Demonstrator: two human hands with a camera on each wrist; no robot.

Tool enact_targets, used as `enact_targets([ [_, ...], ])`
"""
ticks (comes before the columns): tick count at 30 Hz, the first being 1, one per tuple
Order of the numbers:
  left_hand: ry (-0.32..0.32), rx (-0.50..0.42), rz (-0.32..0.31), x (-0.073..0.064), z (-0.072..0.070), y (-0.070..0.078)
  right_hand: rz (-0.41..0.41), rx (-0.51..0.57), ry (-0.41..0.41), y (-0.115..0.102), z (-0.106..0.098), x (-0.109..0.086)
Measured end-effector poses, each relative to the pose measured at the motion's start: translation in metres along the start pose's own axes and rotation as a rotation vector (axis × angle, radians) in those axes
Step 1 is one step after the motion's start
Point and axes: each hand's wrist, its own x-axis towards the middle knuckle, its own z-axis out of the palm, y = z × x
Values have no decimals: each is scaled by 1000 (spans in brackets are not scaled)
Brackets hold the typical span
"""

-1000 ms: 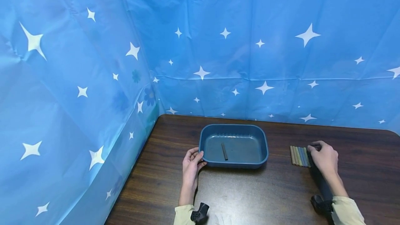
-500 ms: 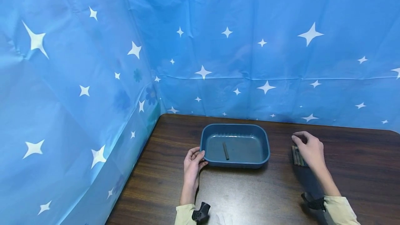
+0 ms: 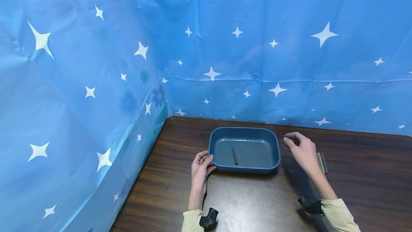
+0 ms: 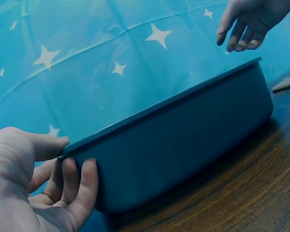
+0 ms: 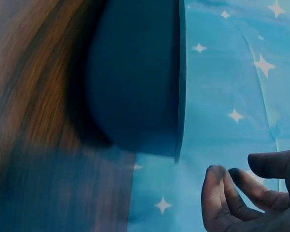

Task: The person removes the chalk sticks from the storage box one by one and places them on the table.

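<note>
A blue rectangular plastic basin stands on the table, with one short dark stick lying inside. My left hand pinches the basin's left front corner; in the left wrist view its thumb is over the rim and its fingers curl below. My right hand is in the air just right of the basin. Its fingers bend loosely, with a gap to the thumb, and nothing shows between them. Behind the right wrist lies a row of coloured sticks, partly hidden by the arm.
The dark wood-grain table meets a blue star-patterned sheet at the back and left. A black wrist device is on the left wrist and another black device on the right.
My right hand has moved left from the right end of the stick row, over the sticks, to beside the basin. The left hand keeps its hold on the corner. The head view has shifted slightly.
</note>
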Motion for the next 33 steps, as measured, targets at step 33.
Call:
enact_targets([
  [33,11,11,-3,1,-1,1,-30,59,-299,-50,108,-3],
])
